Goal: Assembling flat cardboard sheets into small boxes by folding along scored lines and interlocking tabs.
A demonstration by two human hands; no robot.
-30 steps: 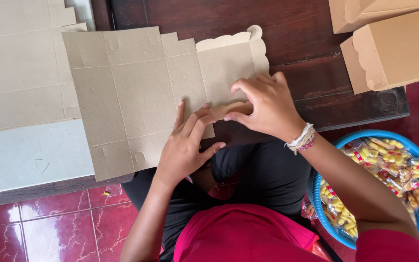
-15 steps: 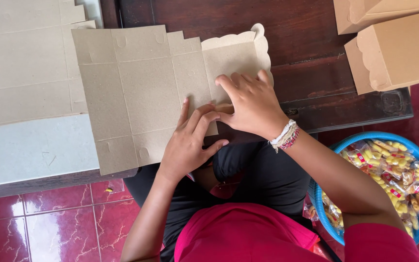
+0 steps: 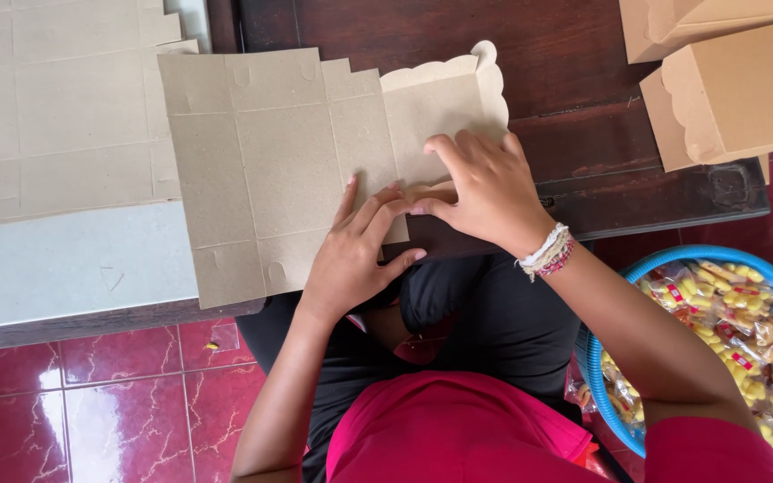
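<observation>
Hands press on a flat, unfolded cardboard box blank (image 3: 288,161) lying on the dark wooden table (image 3: 583,80): the left hand (image 3: 355,250) lies open, fingers spread flat on the blank's lower right panel, gripping nothing, while the right hand (image 3: 485,188), just beside it and touching its fingertips, curls its fingers over the scalloped flap (image 3: 445,89), pinching a fold near the edge. Compared with a second ago, the right hand has slid slightly toward the left one and the blank sits a little further right, with both hands still bearing down on it.
</observation>
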